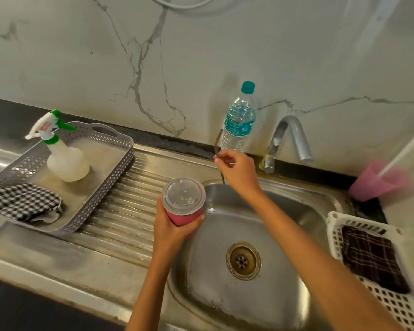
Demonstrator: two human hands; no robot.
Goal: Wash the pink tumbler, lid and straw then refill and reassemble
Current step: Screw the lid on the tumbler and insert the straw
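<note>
- The sink [213, 285] lies nearest, its drain [243, 261] at 5 o'clock from the tumbler.
- The pink tumbler [184, 217] is gripped round its body by the left hand [170, 226], fingers and thumb curled close, at the basin's 10 o'clock edge; the clear lid [183, 195] is seated on it.
- The straw [218, 144] is pinched narrowly between thumb and fingertips of the right hand [237, 168], at 1 o'clock from the tumbler, roughly upright and clear of the lid.
- Dismantling for washing is judged the step: the straw is best laid in the basin and the lid prised off with the tumbler kept level.
- A water bottle [239, 120] and a tap [289, 134] are seen beyond, at 12 and 1 o'clock, untouched.
</note>
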